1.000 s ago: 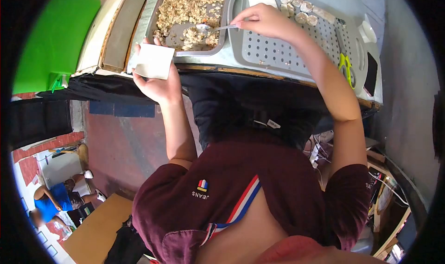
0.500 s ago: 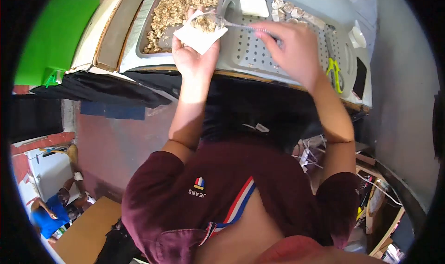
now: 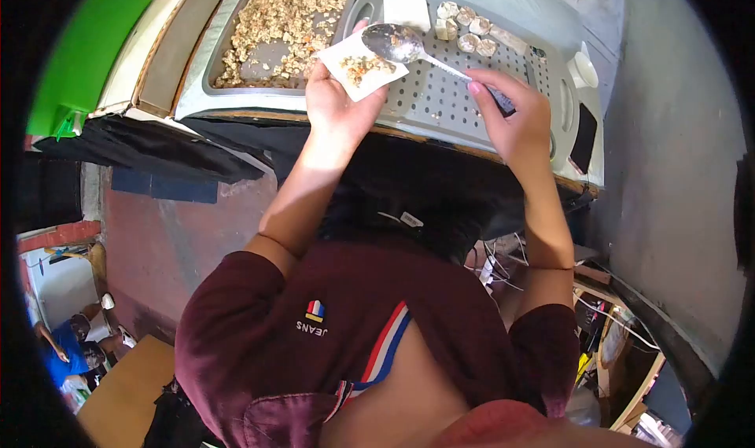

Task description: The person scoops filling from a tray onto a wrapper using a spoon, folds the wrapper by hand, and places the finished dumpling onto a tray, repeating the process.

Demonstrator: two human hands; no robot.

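Head view: the left hand (image 3: 334, 106) cups a thin white square dough wrapper (image 3: 362, 67) with a dab of crumbly filling (image 3: 363, 67). Soft and tearable, it seems best supported from beneath. The right hand (image 3: 511, 122) pinches the handle of a metal spoon (image 3: 401, 44), its bowl just above the wrapper.

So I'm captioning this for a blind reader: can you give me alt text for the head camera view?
Seen from above, the left hand holds a white square wrapper with a small heap of filling, while the right hand lifts an empty metal spoon just above it. Behind are a metal tray of crumbly filling and a grey perforated tray bearing finished dumplings.
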